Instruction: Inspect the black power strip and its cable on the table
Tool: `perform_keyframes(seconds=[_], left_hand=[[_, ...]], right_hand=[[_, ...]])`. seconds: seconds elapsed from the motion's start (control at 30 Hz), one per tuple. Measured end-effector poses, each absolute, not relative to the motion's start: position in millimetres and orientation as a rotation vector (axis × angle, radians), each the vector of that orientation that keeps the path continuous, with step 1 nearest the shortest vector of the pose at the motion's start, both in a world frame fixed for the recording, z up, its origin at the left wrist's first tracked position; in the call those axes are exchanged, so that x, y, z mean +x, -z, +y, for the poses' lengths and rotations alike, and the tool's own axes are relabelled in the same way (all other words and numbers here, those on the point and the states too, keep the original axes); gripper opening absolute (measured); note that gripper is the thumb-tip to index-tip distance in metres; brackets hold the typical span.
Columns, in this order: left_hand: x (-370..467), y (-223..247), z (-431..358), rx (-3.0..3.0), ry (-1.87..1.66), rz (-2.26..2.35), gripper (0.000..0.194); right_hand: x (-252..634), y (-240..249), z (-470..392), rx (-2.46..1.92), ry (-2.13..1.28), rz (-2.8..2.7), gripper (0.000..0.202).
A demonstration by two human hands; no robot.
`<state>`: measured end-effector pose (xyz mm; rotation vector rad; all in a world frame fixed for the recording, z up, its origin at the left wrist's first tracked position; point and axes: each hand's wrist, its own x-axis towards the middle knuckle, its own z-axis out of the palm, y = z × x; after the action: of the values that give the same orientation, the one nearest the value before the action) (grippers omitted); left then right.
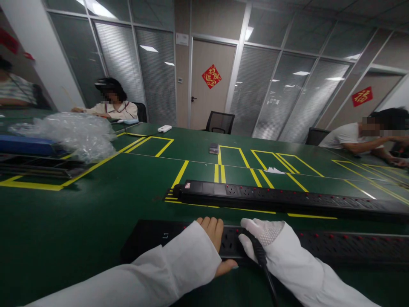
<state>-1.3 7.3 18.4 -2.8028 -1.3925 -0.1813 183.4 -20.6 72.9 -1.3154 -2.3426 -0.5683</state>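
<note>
By the table's [96, 221] near edge, our left hand [211, 232] clasps the nearer power strip [150, 234]. Our right hand [270, 230] grips the plug [259, 250], seating unclear.

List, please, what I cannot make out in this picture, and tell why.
- Head view: prongs of the black plug, hidden by the gloved right hand and the plug's body.
- Head view: far end of its cable, cut off by bottom edge.
- Head view: right end of the near power strip, cut off by right edge.
- Head view: sticker text, too small.
</note>
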Motion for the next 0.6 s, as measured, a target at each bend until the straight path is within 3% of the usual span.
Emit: perform_keyframes(seconds=[0.13,0.43,0.6], left_hand=[[-0.7,-17.3,7.9,-2.799,0.182,-1.388,0.075],[-1.2,-16.6,8.3,-2.788,0.210,-1.379,0.077],[-0.6,-15.8,7.8,-2.791,0.241,-1.388,0.077]], right_hand=[[185.7,-55.4,-11.9,-1.276,0.503,-2.425,0.018],[196.9,-114.9,-14.9,-1.217,0.518,-2.150,0.019],[182.4,-72.6,-19.7,-1.341,0.503,-2.341,0.015]])
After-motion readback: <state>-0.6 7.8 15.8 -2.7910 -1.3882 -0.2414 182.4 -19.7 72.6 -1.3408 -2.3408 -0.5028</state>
